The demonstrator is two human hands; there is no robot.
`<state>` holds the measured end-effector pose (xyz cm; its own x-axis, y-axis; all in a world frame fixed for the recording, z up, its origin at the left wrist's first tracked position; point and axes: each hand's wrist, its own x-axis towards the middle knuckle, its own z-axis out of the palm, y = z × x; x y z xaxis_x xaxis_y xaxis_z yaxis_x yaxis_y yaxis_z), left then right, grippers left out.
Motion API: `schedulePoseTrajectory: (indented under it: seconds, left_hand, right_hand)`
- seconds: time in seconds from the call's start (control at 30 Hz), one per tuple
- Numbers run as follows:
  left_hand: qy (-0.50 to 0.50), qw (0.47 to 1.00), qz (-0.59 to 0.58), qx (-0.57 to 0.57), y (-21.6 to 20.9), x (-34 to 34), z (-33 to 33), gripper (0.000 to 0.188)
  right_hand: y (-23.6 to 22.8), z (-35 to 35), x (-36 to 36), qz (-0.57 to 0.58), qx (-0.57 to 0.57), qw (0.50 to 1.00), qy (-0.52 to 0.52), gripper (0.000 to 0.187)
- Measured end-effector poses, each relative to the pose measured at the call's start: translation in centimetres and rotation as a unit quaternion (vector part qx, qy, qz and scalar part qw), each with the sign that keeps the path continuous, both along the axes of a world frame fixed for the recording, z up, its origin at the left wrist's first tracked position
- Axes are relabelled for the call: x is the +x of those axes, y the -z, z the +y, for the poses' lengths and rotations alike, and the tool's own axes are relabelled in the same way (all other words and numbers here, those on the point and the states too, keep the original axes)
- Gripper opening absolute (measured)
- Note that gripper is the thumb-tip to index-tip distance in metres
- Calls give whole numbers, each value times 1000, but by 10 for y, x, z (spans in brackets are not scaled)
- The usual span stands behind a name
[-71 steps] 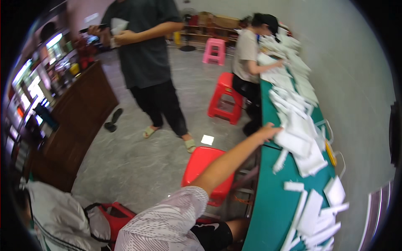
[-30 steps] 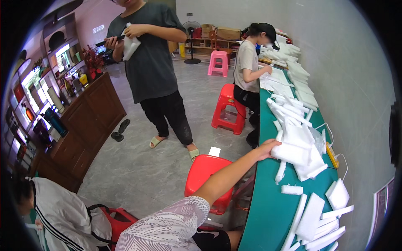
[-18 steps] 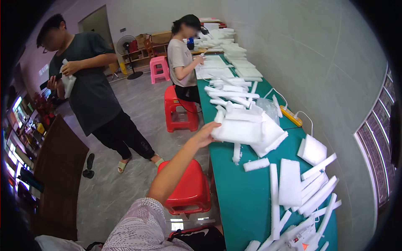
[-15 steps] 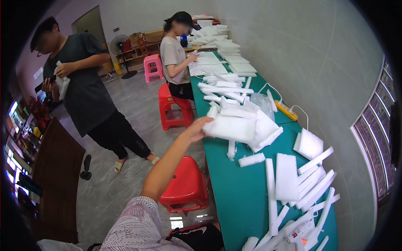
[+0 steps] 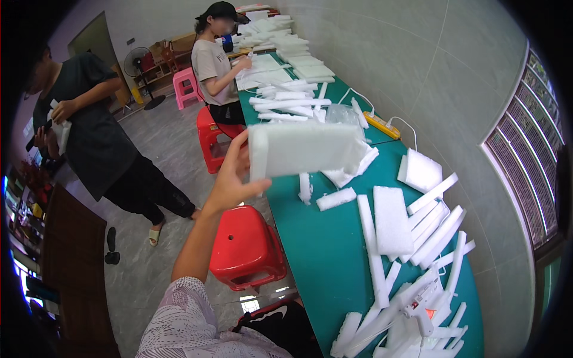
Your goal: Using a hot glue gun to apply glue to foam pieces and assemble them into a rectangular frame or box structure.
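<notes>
The left hand (image 5: 230,179) has its grip clamped on the left end of a white foam block (image 5: 310,149), thumb at the near side; the block is held up over the left part of the green surface (image 5: 310,238), nearer than a heap of foam strips (image 5: 289,104). A red stool (image 5: 248,247) stands left of the surface; at near right lie loose foam strips (image 5: 443,237) and a white tool (image 5: 425,303) with an orange part; a yellow power strip (image 5: 382,125) lies farther back, beside the wall (image 5: 465,77).

Foam block (image 5: 307,150) matt; stool (image 5: 246,243) glossy plastic; tabletop (image 5: 325,253) smooth.
</notes>
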<state>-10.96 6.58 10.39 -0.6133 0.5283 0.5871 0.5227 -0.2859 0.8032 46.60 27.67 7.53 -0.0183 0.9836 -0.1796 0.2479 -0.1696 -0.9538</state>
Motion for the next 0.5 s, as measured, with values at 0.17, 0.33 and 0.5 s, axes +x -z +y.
schedulePoseTrajectory:
  seconds: [0.17,0.33,0.5]
  left_hand:
    - [21,998,-49,15,19,46,-9,94]
    - [47,941,-333,43,58,59,-3,77]
    - [64,879,-472,1,85,91,11,68]
  right_hand:
    - [1,-1,2,-1,24,999,-24,19]
    - [4,-4,0,-6,15,999,-39,19]
    - [14,-2,11,-18,10,999,-45,21]
